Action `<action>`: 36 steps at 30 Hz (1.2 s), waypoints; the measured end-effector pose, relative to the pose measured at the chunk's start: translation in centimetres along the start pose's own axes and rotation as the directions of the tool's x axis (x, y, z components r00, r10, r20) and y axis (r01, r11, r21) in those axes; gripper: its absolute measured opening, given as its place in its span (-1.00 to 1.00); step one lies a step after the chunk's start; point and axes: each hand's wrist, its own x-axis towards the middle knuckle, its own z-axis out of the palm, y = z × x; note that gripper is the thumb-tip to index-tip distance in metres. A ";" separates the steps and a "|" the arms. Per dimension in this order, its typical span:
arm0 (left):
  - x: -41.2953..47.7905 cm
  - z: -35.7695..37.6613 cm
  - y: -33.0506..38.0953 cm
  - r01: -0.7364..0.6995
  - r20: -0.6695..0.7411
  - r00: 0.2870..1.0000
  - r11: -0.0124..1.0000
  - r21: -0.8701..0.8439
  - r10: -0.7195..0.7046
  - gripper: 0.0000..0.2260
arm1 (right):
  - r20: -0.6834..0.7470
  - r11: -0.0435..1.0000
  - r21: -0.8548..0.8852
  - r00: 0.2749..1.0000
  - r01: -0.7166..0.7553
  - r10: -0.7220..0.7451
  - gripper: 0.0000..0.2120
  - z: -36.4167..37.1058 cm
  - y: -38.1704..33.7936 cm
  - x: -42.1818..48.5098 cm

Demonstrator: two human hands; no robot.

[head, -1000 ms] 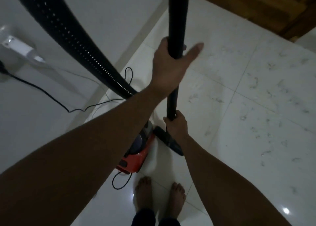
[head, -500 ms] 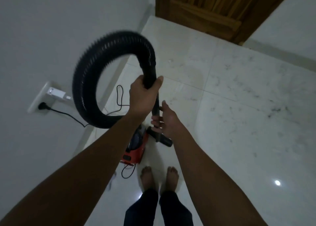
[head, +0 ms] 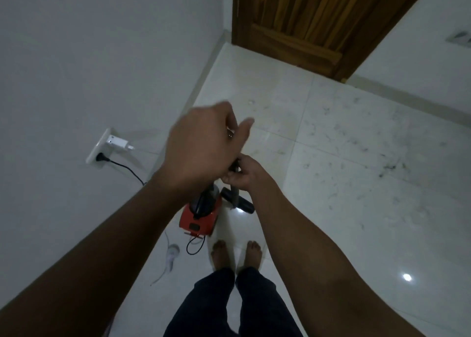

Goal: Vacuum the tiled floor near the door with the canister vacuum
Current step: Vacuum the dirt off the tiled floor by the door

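— White tiles, wooden door ahead; where's the vacuum?

— By the bare feet, near the wall. Both hands grip its black tube — left hand curled high, right hand pinching lower.

Hands cover most of the wand

The left hand is motion-blurred and hides the wand's upper part; what its fingers hold can't be told. The right hand masks the wand's middle. The door runs off the top edge.
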 end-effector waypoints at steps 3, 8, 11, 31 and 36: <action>2.5 -0.4 -2.5 0.043 0.087 0.993 0.948 0.315 -0.074 -0.41 | -0.019 0.995 0.095 1.000 0.013 -0.012 -0.79 -0.1 -0.2 0.1; 2.0 1.3 -7.0 0.546 0.728 0.616 0.829 -0.118 -0.302 -0.49 | -0.032 0.988 0.145 0.999 0.046 -0.042 -0.92 -0.1 -1.4 0.1; 0.1 3.1 -8.0 0.655 0.823 0.540 0.702 -0.279 -0.177 -0.58 | -0.052 0.996 0.070 0.997 0.064 -0.060 -0.84 -0.3 -2.0 0.4; 0.9 10.3 -6.9 0.630 0.805 0.564 0.726 -0.277 -0.182 -0.73 | -0.219 0.908 -0.401 0.975 -0.118 0.030 -0.86 -1.6 -7.6 6.9; 2.6 11.8 -6.2 0.612 0.771 0.624 0.693 -0.381 -0.126 -0.74 | -0.207 0.926 -0.367 0.978 -0.091 0.014 -0.78 -2.3 -12.7 7.6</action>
